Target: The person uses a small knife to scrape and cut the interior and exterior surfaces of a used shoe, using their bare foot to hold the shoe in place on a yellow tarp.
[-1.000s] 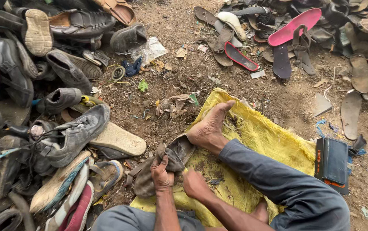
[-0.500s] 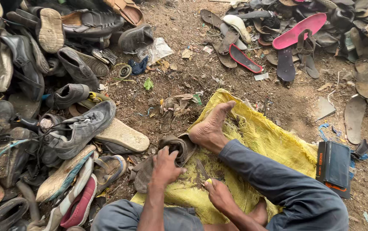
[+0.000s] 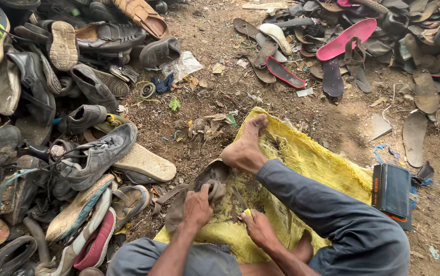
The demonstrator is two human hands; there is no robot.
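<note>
Since half a second ago the right hand (image 3: 260, 231) has moved down and away from the worn shoe piece (image 3: 199, 197) and now closes around a knife (image 3: 240, 202) with a yellowish handle, the blade pointing up toward that piece. One second ago both hands were together on the piece. The left hand (image 3: 198, 207) has stayed on it and grips its upper edge firmly. I judge this means the holding is settled and the cutting part of the work is about to start or is going on.

The shoe piece lies near the person, on the left edge of the yellow sack (image 3: 322, 163), with the bare foot (image 3: 245, 145) pressing its far end. It looks dark, dusty and soft, bent and partly opened, more like a torn upper than a whole shoe. On the left is a big pile of old shoes (image 3: 51, 128); far right lie loose soles (image 3: 342, 46).
</note>
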